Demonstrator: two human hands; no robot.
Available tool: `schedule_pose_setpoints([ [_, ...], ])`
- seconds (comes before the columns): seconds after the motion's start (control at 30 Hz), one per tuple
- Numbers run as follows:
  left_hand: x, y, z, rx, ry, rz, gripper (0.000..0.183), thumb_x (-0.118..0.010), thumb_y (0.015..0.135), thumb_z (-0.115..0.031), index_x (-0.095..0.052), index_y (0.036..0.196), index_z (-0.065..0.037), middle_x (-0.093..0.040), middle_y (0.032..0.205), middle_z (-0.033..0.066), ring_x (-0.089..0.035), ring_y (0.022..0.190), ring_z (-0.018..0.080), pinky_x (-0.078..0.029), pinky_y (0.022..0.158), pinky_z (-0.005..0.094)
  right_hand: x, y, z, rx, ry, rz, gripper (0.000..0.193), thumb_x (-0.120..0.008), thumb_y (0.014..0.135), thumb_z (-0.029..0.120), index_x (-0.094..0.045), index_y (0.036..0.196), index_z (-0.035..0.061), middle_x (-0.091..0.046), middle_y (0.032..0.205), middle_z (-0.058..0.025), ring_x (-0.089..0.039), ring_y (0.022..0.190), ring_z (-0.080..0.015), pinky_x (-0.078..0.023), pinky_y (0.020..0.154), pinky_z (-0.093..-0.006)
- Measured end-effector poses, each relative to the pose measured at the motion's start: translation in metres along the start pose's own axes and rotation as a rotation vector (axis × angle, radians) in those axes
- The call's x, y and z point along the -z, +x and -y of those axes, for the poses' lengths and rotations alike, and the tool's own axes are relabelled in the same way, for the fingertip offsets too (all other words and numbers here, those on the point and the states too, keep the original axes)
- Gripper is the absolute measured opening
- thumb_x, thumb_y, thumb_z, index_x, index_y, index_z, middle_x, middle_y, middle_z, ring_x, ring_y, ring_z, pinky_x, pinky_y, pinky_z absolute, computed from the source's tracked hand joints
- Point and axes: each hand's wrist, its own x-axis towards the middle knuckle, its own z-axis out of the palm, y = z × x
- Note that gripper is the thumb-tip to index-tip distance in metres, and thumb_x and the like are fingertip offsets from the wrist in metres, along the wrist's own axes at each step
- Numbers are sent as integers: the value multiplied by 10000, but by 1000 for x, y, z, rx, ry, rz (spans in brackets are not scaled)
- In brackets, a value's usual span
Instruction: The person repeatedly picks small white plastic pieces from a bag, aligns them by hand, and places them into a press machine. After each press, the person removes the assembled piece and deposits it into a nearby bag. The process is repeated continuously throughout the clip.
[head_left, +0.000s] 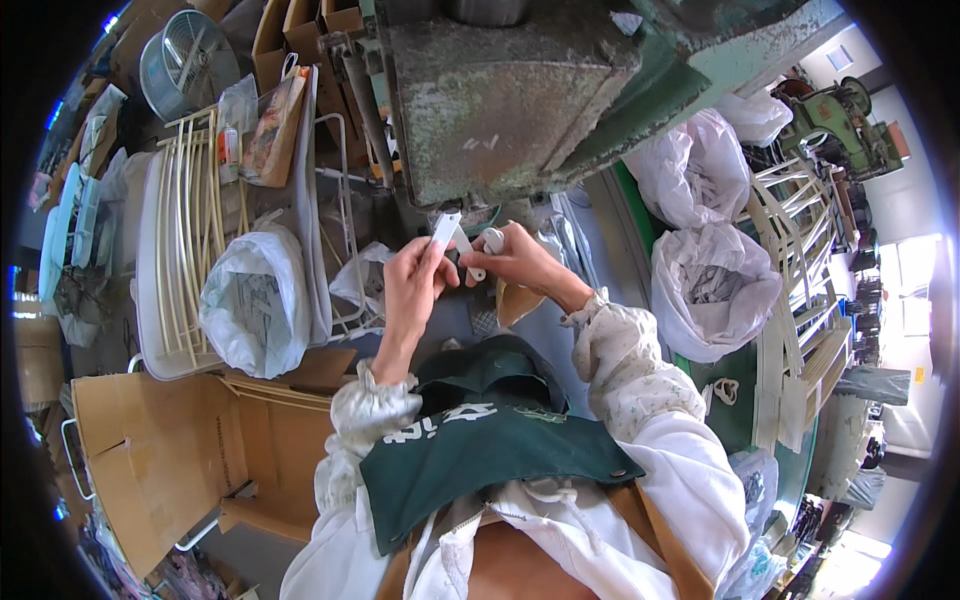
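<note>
the left hand (412,285) pinches a flat white plastic strip (443,232); the right hand (515,258) grips a small white rounded piece (490,243), just below the worn green metal press (510,90). fingers this near could get nipped; a loose pinch drops the strip.

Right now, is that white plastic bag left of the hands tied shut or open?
Shut, it seems: the white bag bulges rounded with its top gathered; no open mouth shows. Whether it is knotted, I cannot tell.
</note>
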Motion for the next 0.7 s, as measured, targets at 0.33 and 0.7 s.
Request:
schedule_pose_setpoints([
  [0.33, 6, 12, 15, 151, -9, -63, 263, -567, 925, -213, -646, 903, 36, -517, 548, 16, -389, 412, 46, -256, 383, 188, 6, -3, 11, -136, 153, -7, 195, -656, 860, 198, -680, 817, 10, -639, 628, -21, -444, 454, -35, -286, 397, -198],
  [0.7, 13, -3, 8, 154, 18, -87, 252, -590, 917, -185, -652, 841, 48, -550, 534, 36, -410, 384, 51, -266, 351, 188, 5, -18, 13, -134, 134, 21, 221, -618, 894, 222, -681, 827, 21, -611, 589, 6, -416, 440, -34, -301, 405, -207],
])
